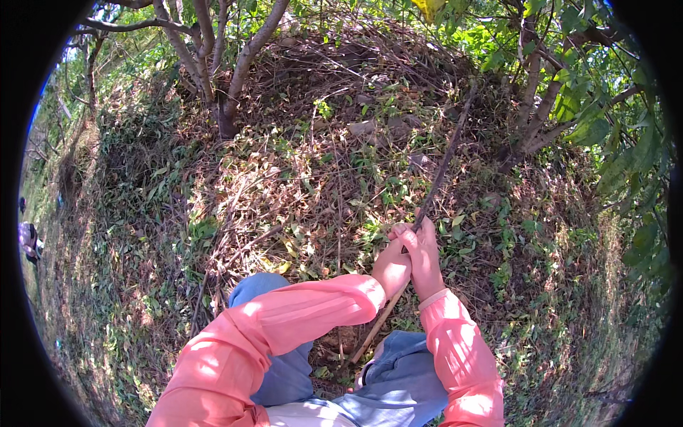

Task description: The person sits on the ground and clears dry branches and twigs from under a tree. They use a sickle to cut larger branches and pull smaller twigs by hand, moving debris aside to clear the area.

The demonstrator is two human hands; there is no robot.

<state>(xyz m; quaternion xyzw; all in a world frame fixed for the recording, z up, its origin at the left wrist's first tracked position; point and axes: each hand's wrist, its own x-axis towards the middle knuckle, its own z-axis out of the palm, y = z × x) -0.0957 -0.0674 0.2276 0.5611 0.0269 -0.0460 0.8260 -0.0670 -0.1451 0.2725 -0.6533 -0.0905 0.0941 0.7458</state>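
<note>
Both my hands are closed around one long stick [445, 160], dark and rough on its upper part. My left hand [394, 265] and my right hand [425, 259] touch each other in front of my knees. Above them the stick slants up and to the right over the ground. Below them a paler, yellowish-brown length [376, 331] runs down between my legs to the soil; whether it is the same stick, my hands hide. Dry leaves, cut twigs and green weeds lie around it.
A tree with several stems [229, 107] stands at the upper left, another trunk [528, 128] at the upper right with leafy branches hanging at the right. A brush heap [368, 58] and stones [363, 128] lie ahead. A person [29, 240] is far off at the left edge.
</note>
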